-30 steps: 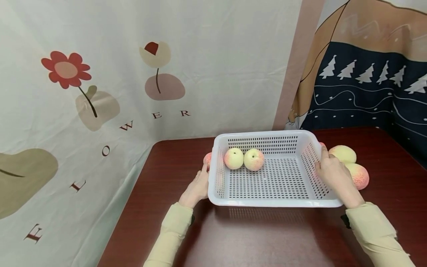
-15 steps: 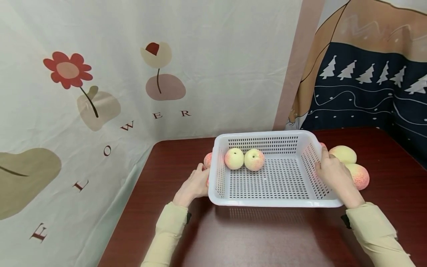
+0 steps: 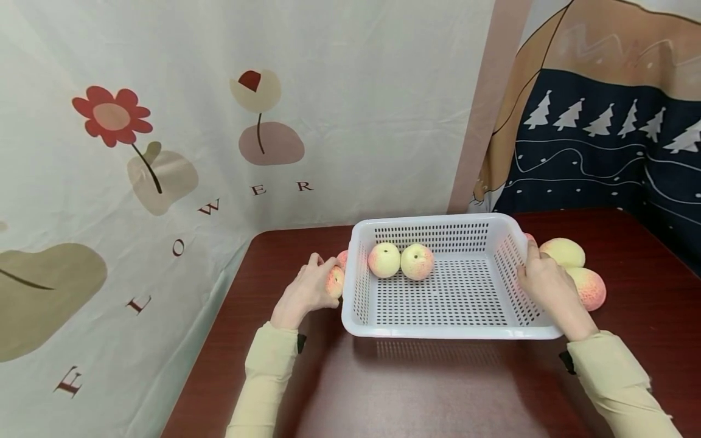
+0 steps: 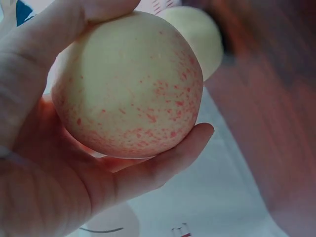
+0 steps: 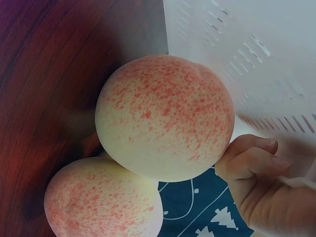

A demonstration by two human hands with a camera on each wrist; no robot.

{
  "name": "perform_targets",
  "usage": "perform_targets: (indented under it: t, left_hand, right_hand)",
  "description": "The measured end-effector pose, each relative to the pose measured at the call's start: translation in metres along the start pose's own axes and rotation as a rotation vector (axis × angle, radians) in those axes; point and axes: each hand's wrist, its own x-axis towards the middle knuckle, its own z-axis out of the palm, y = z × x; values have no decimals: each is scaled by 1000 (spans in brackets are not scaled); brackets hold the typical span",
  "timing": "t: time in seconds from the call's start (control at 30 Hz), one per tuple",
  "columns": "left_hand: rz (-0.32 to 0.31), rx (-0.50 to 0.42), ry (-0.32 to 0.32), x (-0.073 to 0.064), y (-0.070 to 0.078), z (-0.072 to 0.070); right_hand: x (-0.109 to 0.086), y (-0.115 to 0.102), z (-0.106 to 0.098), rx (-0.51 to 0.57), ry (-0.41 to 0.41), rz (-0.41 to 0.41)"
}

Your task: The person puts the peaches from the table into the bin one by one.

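Observation:
My left hand [image 3: 308,287] holds a yellow-pink peach [image 3: 336,282] just outside the left end of a white plastic basket [image 3: 438,332]. In the left wrist view, thumb and fingers curve round this peach [image 4: 128,89], and a second pale peach [image 4: 197,42] shows behind it. The right hand [image 3: 552,291] grips the basket's right rim, its fingers [image 5: 254,160] curled at the edge in the right wrist view. Two peaches, one [image 3: 384,260] beside another [image 3: 417,262], sit in the basket's back left part.
Outside the basket's right end, a pale peach [image 3: 563,252] and a redder peach [image 3: 589,289] lie by the right hand. Another peach [image 3: 342,259] is partly hidden behind the basket's left end. A dark red table [image 3: 427,389] meets a printed cloth backdrop [image 3: 356,121].
My left hand has drawn away leftward from the basket's left side, and the peach in its grasp has come into view. The right hand and basket have stayed put.

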Motion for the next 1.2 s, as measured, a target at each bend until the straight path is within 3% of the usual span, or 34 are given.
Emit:
perform_targets:
  t: [0.3,0.5,0.83,1.2]
  left_hand:
    - [57,24,96,6,11,-20]
    - [123,20,144,16,28,-33]
    - [219,24,119,36,66,-48]
    - [316,37,46,61,103,-45]
  right_hand:
    - [-1,0,0,0,11,-9]
    - [0,0,1,-6,13,-2]
    - [2,1,-1,0,-17,19]
    - [2,3,0,-8,-28,24]
